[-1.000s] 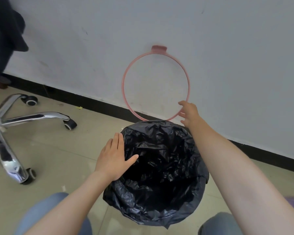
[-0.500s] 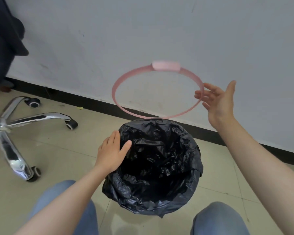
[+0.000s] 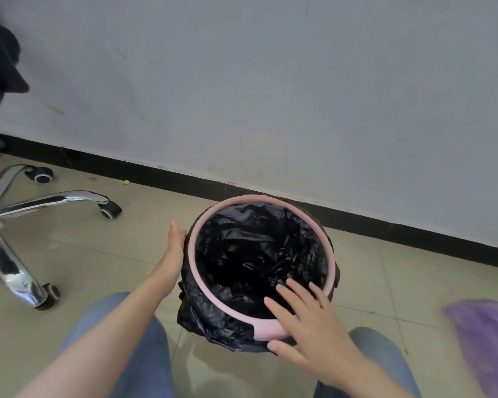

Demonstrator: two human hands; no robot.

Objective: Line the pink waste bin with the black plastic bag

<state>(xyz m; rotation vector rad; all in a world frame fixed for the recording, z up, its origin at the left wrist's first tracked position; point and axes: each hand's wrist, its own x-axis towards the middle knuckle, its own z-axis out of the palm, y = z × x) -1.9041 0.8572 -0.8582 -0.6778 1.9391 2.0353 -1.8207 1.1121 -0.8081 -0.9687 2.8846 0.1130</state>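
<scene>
Two hands work the bin: the right hand (image 3: 308, 323) lies flat and open, fingers spread over the near edge of the pink ring (image 3: 268, 330), gripping nothing; the left hand (image 3: 175, 242) rests open, palm against the side of the black plastic bag (image 3: 259, 254). I judge the film light, soft and slippery, best pinched at the overhang below the stiff ring. Glossy and crinkled, it fills the pink waste bin (image 3: 243, 200), which stands on the floor (image 3: 98, 254) near the wall.
</scene>
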